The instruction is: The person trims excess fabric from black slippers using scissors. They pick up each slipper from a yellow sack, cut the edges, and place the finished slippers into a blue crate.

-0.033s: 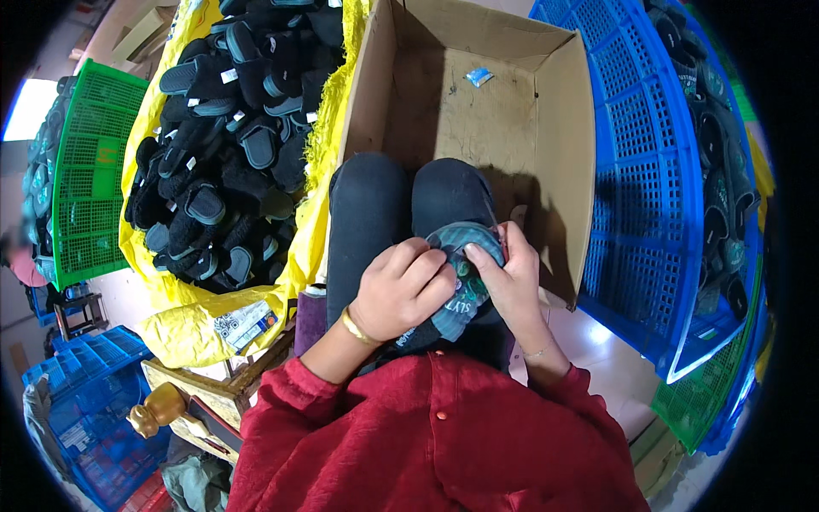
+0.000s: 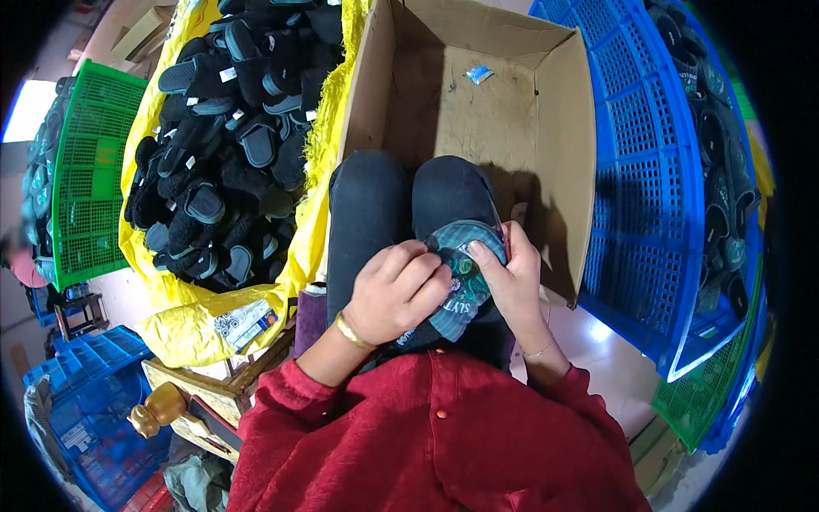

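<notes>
While the right hand (image 2: pixel 520 277) is pinching a green striped fabric piece (image 2: pixel 461 269) over the dark-trousered lap (image 2: pixel 368 205), the left hand (image 2: pixel 392 290) is curling its fingers at the piece's left edge; its thumb is hiding from view, so whether it is pinching is remaining impossible to tell.

Beyond the knees, a cardboard box (image 2: pixel 565 171) is standing open, a small blue packet (image 2: pixel 479 75) lying on its scuffed bottom. Leftward, a yellow sack (image 2: pixel 314 235) is brimming with black slippers (image 2: pixel 237 145), a green crate (image 2: pixel 98 175) standing farther out; rightward, a blue crate (image 2: pixel 644 179) is standing above the pale, light-reflecting floor (image 2: pixel 597 375). Compared with the earlier frame, the left hand is sitting slightly farther left, and the piece is showing more of its printed face.
</notes>
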The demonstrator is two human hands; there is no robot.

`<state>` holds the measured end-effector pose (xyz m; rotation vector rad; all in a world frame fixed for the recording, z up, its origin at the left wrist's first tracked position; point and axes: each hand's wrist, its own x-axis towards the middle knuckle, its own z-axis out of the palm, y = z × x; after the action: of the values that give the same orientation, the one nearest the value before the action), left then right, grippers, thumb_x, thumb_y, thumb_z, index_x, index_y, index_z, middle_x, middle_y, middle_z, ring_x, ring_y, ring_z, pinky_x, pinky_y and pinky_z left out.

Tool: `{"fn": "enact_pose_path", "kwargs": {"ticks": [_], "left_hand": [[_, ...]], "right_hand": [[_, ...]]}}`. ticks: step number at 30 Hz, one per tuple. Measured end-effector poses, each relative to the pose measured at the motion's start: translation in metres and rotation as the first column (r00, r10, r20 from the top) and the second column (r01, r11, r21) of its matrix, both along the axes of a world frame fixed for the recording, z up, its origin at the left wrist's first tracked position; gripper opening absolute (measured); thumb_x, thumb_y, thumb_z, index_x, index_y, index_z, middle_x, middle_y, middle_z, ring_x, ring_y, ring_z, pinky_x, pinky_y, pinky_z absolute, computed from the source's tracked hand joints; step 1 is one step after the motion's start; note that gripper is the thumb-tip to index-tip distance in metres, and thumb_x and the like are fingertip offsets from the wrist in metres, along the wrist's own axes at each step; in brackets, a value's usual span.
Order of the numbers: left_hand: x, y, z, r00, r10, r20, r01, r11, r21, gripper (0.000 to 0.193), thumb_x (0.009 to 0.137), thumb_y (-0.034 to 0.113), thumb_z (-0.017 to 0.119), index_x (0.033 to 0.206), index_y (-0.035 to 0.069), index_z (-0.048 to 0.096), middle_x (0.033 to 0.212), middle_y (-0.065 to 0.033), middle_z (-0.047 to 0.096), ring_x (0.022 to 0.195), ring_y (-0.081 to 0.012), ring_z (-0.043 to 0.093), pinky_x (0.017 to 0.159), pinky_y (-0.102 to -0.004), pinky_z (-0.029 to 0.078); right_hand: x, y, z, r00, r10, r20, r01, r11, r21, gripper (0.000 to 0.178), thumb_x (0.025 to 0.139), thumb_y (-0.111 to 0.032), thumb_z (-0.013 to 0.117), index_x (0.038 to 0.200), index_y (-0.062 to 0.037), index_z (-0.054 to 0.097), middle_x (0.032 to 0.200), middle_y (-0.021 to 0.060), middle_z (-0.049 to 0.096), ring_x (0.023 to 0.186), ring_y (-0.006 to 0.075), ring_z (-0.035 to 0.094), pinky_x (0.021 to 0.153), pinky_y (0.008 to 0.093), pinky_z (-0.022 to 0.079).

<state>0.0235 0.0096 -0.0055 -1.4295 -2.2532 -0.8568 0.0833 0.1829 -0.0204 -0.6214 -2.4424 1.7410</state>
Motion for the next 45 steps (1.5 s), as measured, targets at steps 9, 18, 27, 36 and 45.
{"fn": "enact_pose_path", "kwargs": {"ticks": [9,18,27,36,45], "left_hand": [[0.048,-0.057,0.004,0.944,0.06,0.325,-0.019,0.991,-0.129,0.026,0.062,0.008,0.072,0.084,0.004,0.058,0.073,-0.006,0.054,0.06,-0.0213,0.057,0.05,-0.0328,0.047],[0.033,-0.002,-0.02,0.87,-0.132,0.476,0.262,0.94,-0.217,0.044,0.081,0.012,0.047,0.124,0.006,0.051,0.126,-0.0149,0.049,0.122,-0.0277,0.043,0.106,-0.0427,0.029],[0.013,0.032,-0.014,0.904,-0.16,0.398,0.246,0.953,-0.176,0.04,0.082,0.014,0.048,0.121,0.006,0.052,0.125,-0.0143,0.05,0.119,-0.0284,0.047,0.104,-0.0418,0.033],[0.007,0.027,-0.014,0.801,-0.273,0.533,0.405,0.903,-0.146,0.041,0.087,0.015,0.048,0.128,0.01,0.047,0.134,-0.0124,0.043,0.125,-0.0289,0.04,0.106,-0.0403,0.029],[0.025,0.007,-0.023,0.895,-0.168,0.414,0.307,0.904,-0.297,0.043,0.086,0.016,0.045,0.129,0.01,0.047,0.133,-0.0117,0.045,0.125,-0.0285,0.041,0.106,-0.04,0.031]], "right_hand": [[0.015,0.012,-0.001,0.999,0.037,-0.016,-0.039,0.978,-0.205,0.028,0.086,-0.024,0.061,0.089,0.0023,0.053,0.07,0.0005,0.053,0.066,0.0059,0.045,0.059,0.0224,0.039],[0.017,0.007,-0.01,0.997,-0.047,-0.068,0.039,0.991,-0.127,0.036,0.095,-0.035,0.043,0.09,0.0005,0.049,0.064,-0.0011,0.036,0.062,0.0073,0.034,0.055,0.0238,0.032],[0.015,0.008,-0.018,0.991,-0.008,-0.133,0.002,0.999,-0.046,0.041,0.096,-0.038,0.035,0.096,0.0011,0.049,0.074,0.0092,0.048,0.069,0.0156,0.044,0.066,0.0295,0.04],[0.012,0.01,-0.026,0.995,-0.059,-0.08,0.031,0.949,-0.314,0.032,0.097,-0.031,0.041,0.093,-0.0005,0.049,0.081,-0.0006,0.049,0.075,0.0084,0.043,0.071,0.0234,0.038],[0.017,0.011,-0.026,0.989,-0.009,-0.145,0.009,1.0,-0.001,0.021,0.09,-0.019,0.05,0.087,0.0018,0.05,0.065,0.005,0.047,0.06,0.011,0.042,0.056,0.0264,0.038]]}}
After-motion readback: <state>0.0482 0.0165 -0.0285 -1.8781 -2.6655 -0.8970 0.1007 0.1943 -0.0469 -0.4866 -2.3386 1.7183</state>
